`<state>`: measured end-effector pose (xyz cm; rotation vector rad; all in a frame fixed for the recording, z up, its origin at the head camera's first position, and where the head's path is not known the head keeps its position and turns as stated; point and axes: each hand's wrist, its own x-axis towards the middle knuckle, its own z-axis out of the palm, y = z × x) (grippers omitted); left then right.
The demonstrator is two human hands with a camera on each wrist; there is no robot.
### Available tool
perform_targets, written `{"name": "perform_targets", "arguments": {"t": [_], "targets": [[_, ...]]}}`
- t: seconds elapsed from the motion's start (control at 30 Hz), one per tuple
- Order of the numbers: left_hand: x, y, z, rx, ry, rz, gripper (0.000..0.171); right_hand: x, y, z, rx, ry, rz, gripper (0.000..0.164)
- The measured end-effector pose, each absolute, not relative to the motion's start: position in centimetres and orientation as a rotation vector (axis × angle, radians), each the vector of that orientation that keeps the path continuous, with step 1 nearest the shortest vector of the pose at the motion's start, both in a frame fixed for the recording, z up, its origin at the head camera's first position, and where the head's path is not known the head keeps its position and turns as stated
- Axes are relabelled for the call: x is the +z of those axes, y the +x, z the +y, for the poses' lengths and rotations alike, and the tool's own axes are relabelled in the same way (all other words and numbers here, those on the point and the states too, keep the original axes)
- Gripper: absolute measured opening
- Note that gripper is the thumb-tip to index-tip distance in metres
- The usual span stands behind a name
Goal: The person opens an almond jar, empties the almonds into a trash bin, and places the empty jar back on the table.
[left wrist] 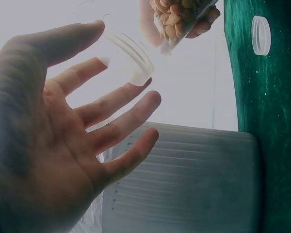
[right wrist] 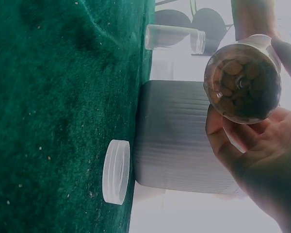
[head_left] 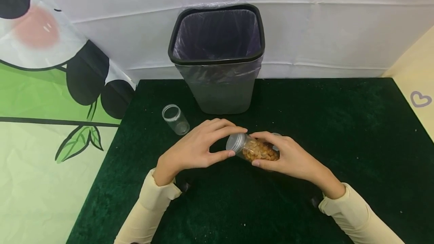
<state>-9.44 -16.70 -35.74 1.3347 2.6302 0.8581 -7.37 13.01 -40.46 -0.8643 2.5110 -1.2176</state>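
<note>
My right hand holds a clear jar of brown nuts around its body, tilted above the green cloth. The jar's round base faces the right wrist camera. A translucent ribbed lid is at the jar's left end. My left hand has its thumb and fingertips at opposite edges of this lid; in the left wrist view the other fingers are spread. An empty clear jar stands upright and uncovered beyond my left hand. A loose lid rests on the cloth, mostly hidden behind my right hand in the head view.
A grey bin with a black rim and a clear plastic liner stands at the back of the green-covered table. White cloth hangs behind it, and a printed panel runs along the left. Small crumbs dot the cloth.
</note>
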Motion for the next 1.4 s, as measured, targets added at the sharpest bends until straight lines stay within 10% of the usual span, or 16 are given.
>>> {"name": "perform_targets", "arguments": {"t": [1.4], "targets": [[-35.68, -9.37, -16.72, 0.824, 1.217, 2.629, 0.065, -40.5, -7.56, 13.02, -1.196, -0.847, 2.515, 0.064]]}}
